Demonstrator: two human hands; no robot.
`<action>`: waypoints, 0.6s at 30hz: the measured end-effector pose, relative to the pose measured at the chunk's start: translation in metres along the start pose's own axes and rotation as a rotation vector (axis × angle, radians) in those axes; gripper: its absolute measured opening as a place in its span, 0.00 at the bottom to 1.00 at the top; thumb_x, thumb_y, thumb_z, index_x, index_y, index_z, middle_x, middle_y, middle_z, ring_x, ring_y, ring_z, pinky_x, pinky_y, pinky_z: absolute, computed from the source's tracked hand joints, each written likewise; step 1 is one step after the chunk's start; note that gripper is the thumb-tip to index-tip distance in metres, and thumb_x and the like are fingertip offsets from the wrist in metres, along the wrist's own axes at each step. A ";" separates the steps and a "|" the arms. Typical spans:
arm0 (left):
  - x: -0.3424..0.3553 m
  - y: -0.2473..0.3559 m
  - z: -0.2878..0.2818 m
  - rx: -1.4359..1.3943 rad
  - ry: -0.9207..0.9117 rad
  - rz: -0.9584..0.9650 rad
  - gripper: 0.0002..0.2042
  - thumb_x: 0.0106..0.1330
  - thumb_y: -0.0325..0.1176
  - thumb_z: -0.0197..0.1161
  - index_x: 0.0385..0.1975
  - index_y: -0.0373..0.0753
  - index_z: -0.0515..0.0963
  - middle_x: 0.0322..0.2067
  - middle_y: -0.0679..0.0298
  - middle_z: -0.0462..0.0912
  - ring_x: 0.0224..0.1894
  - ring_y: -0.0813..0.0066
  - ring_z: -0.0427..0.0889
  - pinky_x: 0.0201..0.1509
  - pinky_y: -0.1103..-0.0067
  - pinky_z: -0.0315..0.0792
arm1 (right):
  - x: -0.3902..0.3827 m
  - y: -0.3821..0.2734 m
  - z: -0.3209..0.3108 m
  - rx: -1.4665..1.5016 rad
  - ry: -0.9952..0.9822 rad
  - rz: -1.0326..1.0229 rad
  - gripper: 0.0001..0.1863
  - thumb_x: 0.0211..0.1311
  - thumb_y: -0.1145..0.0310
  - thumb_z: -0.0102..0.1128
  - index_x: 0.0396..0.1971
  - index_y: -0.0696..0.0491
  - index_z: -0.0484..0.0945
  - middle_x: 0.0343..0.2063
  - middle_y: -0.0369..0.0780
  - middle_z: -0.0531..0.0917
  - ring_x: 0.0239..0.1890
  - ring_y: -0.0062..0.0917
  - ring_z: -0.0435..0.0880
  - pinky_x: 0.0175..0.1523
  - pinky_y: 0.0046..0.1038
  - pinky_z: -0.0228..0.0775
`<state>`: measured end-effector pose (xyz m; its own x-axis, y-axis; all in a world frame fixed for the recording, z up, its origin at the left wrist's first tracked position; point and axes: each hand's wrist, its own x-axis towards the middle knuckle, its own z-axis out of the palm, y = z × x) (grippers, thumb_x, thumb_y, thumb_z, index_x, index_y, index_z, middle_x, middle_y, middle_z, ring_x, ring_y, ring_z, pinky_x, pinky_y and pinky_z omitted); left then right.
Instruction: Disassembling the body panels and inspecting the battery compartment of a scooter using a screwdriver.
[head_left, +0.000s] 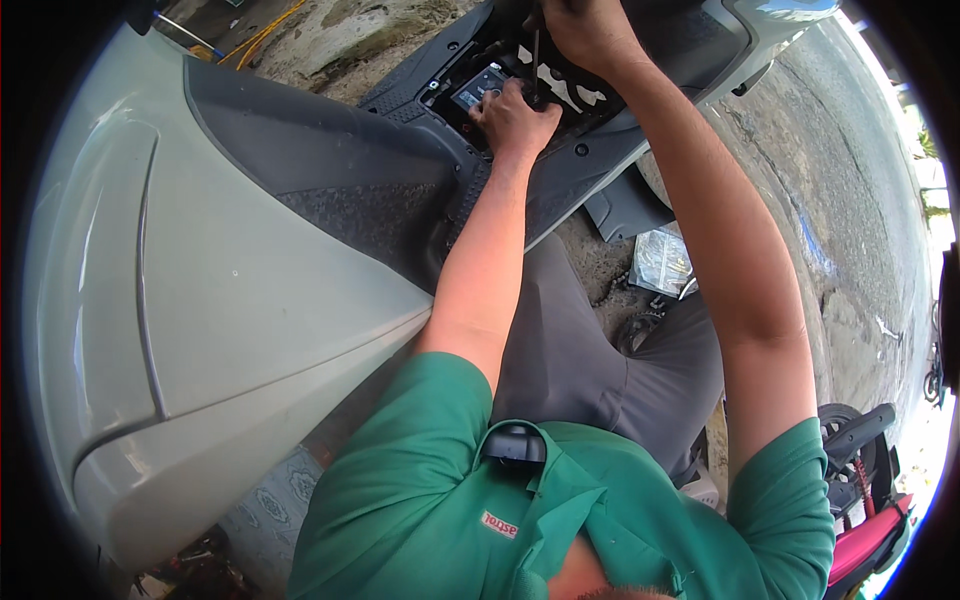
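My right hand (590,35) is closed around the top of a screwdriver (536,60), whose thin shaft points down into an open compartment (440,92) in the dark scooter floorboard. My left hand (512,125) rests low in that compartment beside the screwdriver's lower end, fingers bent around a small dark part I cannot make out. Partly under my left fingers is a boxy battery-like unit (472,90). Irregular whitish patches (560,85) show on the black surface to the right. My hands hide the screwdriver's handle and tip.
The pale scooter front panel (190,300) fills the left. Below the floorboard lie a dark plastic piece (615,205), a clear bag (660,262) and scattered parts. A pink-and-black motorbike (865,540) stands at lower right. Yellow cable (262,38) lies at upper left. Pavement (850,180) extends rightward.
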<state>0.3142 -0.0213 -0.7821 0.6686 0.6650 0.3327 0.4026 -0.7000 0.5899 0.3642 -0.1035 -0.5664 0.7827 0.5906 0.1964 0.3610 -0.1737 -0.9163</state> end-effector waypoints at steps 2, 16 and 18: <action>0.000 0.001 0.000 0.006 -0.002 0.003 0.27 0.47 0.49 0.71 0.47 0.41 0.84 0.44 0.55 0.88 0.57 0.57 0.80 0.67 0.59 0.59 | 0.016 0.022 0.003 -0.145 0.088 -0.248 0.10 0.69 0.70 0.62 0.43 0.61 0.80 0.29 0.46 0.85 0.32 0.34 0.85 0.41 0.35 0.76; -0.001 0.001 0.001 0.004 -0.006 0.024 0.26 0.47 0.48 0.71 0.47 0.43 0.84 0.44 0.55 0.87 0.57 0.56 0.79 0.68 0.58 0.58 | 0.020 0.031 0.001 0.150 -0.038 -0.207 0.11 0.67 0.68 0.67 0.38 0.61 0.81 0.30 0.44 0.85 0.32 0.27 0.81 0.41 0.33 0.74; 0.000 0.001 0.002 0.004 -0.006 0.029 0.26 0.47 0.48 0.71 0.46 0.43 0.84 0.44 0.55 0.87 0.57 0.56 0.79 0.68 0.58 0.58 | 0.020 0.029 0.002 -0.019 0.051 -0.184 0.11 0.69 0.68 0.64 0.40 0.62 0.81 0.30 0.43 0.85 0.32 0.26 0.81 0.41 0.33 0.74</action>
<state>0.3160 -0.0223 -0.7831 0.6837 0.6430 0.3451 0.3859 -0.7199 0.5769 0.3895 -0.0948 -0.5895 0.7272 0.5734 0.3774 0.5090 -0.0816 -0.8569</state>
